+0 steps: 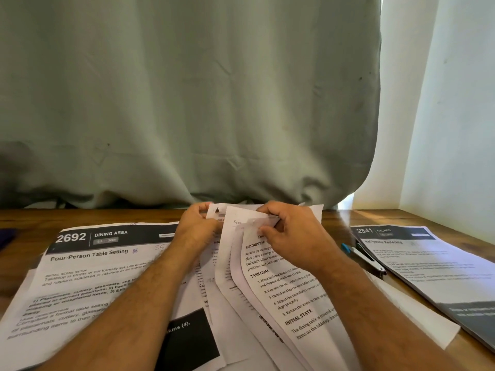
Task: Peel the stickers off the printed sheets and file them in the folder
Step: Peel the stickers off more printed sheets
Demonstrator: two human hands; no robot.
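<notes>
A wooden desk carries a fanned stack of printed sheets at its middle. The left hand grips their far edge, fingers curled; the right hand pinches what may be a sticker on the top sheet.

Daylight from right; edges bowed, hands perhaps slightly blurred

fanned printed sheets, top edges raised
</notes>
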